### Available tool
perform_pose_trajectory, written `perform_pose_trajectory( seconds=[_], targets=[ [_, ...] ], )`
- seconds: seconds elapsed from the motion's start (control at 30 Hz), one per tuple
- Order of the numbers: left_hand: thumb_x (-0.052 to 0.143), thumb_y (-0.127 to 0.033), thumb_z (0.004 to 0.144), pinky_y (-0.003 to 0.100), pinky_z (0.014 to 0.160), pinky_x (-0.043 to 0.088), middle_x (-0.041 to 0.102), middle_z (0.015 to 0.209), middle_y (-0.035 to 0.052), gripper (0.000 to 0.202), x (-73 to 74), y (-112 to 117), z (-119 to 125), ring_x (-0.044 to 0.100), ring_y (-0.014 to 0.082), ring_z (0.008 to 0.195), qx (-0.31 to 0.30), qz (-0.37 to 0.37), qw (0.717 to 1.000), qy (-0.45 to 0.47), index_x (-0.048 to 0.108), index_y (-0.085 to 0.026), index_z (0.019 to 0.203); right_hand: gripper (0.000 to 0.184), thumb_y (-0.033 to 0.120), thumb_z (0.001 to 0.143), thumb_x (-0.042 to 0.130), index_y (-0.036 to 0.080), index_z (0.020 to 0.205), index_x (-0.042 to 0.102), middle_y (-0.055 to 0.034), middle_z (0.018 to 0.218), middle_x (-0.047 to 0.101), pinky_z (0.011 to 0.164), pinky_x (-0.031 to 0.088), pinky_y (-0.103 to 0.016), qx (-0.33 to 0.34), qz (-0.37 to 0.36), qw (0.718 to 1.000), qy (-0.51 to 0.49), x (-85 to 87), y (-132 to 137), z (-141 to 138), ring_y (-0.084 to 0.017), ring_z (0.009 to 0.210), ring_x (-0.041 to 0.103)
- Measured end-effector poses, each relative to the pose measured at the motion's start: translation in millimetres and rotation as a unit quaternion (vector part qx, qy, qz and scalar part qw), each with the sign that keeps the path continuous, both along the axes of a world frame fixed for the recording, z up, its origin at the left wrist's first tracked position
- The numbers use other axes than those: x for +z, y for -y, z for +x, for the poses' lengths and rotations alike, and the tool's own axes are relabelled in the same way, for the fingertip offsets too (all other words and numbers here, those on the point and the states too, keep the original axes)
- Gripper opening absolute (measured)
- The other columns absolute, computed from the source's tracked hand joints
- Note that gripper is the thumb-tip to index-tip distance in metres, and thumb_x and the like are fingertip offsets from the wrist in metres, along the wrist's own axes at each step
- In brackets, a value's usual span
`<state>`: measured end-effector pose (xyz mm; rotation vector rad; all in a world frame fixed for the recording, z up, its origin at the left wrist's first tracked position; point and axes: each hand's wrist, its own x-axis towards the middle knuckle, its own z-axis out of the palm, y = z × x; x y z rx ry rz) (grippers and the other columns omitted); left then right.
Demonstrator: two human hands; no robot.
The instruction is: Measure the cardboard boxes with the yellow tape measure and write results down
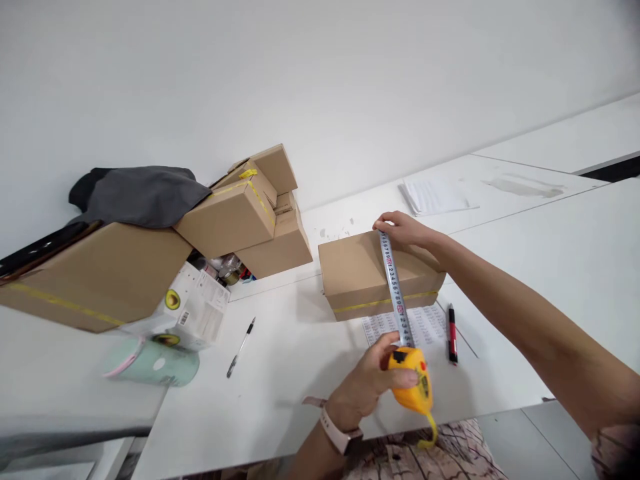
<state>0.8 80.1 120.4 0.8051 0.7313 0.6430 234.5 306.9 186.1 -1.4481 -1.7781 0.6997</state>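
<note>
A small brown cardboard box (pixel 357 273) with a yellow tape strip sits on the white table (pixel 280 373). My left hand (pixel 367 383) grips an orange tape measure case (pixel 413 380) at the box's near side. Its steel blade (pixel 393 287) runs across the box top to the far edge. There my right hand (pixel 405 230) pinches the blade's end against the box. A printed sheet (pixel 425 323) lies under the box's near edge.
A red and black marker (pixel 452 333) lies right of the sheet, a black pen (pixel 241 348) to the left. Stacked cardboard boxes (pixel 250 213), a grey cloth (pixel 143 195), a white avocado-print carton (pixel 193 310) and a mint bottle (pixel 155 363) crowd the left. Papers (pixel 435 197) lie at the back.
</note>
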Motion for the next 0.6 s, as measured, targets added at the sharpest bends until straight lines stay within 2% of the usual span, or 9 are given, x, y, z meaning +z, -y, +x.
perform_pose_trajectory(
  seconds=[0.1, 0.2, 0.3, 0.4, 0.6],
  targets=[
    [0.097, -0.038, 0.053, 0.039, 0.1, 0.048, 0.068, 0.114, 0.0078, 0.081, 0.6, -4.3, 24.7, 0.066, 0.0269, 0.109, 0.02, -0.007, 1.0, 0.005, 0.064, -0.021, 0.126, 0.025, 0.04, 0.091, 0.059, 0.018, 0.085, 0.07, -0.0106, 0.095, 0.073, 0.081, 0.045, -0.036, -0.01, -0.024, 0.998, 0.065, -2.9, -26.9, -13.8, -0.024, 0.088, 0.062],
    [0.092, -0.046, 0.061, 0.036, 0.097, 0.048, 0.068, 0.113, 0.008, 0.066, 12.0, -14.6, 32.5, 0.066, 0.0257, 0.107, 0.034, -0.005, 0.998, 0.043, 0.068, -0.02, 0.117, 0.028, 0.043, 0.09, 0.061, 0.02, 0.076, 0.068, -0.0088, 0.084, 0.071, 0.078, 0.043, -0.034, -0.025, -0.04, 0.995, 0.083, -12.4, -39.5, -17.2, -0.023, 0.084, 0.061],
    [0.09, -0.049, 0.065, 0.032, 0.091, 0.05, 0.069, 0.104, 0.0058, 0.054, 18.8, -17.7, 35.1, 0.066, 0.0215, 0.098, 0.052, -0.014, 0.995, 0.082, 0.068, -0.02, 0.104, 0.033, 0.045, 0.089, 0.062, 0.021, 0.066, 0.063, -0.0068, 0.073, 0.066, 0.076, 0.041, -0.034, -0.023, -0.041, 0.994, 0.095, -22.3, -41.9, -15.1, -0.023, 0.079, 0.059],
    [0.091, -0.048, 0.065, 0.029, 0.085, 0.05, 0.069, 0.098, 0.0037, 0.052, 17.1, -14.3, 40.4, 0.066, 0.0184, 0.09, 0.062, -0.023, 0.994, 0.087, 0.067, -0.02, 0.101, 0.034, 0.046, 0.089, 0.062, 0.021, 0.066, 0.064, -0.0057, 0.069, 0.064, 0.075, 0.041, -0.034, -0.017, -0.044, 0.995, 0.09, -28.1, -42.0, -13.6, -0.022, 0.077, 0.058],
    [0.089, -0.052, 0.066, 0.029, 0.081, 0.05, 0.069, 0.096, 0.0048, 0.053, 14.9, -13.8, 50.4, 0.066, 0.0192, 0.088, 0.061, -0.019, 0.995, 0.073, 0.066, -0.018, 0.1, 0.036, 0.05, 0.088, 0.065, 0.02, 0.067, 0.065, -0.0045, 0.069, 0.063, 0.074, 0.042, -0.034, -0.008, -0.059, 0.995, 0.078, -25.8, -41.6, -18.5, -0.021, 0.076, 0.057]
  ],
)
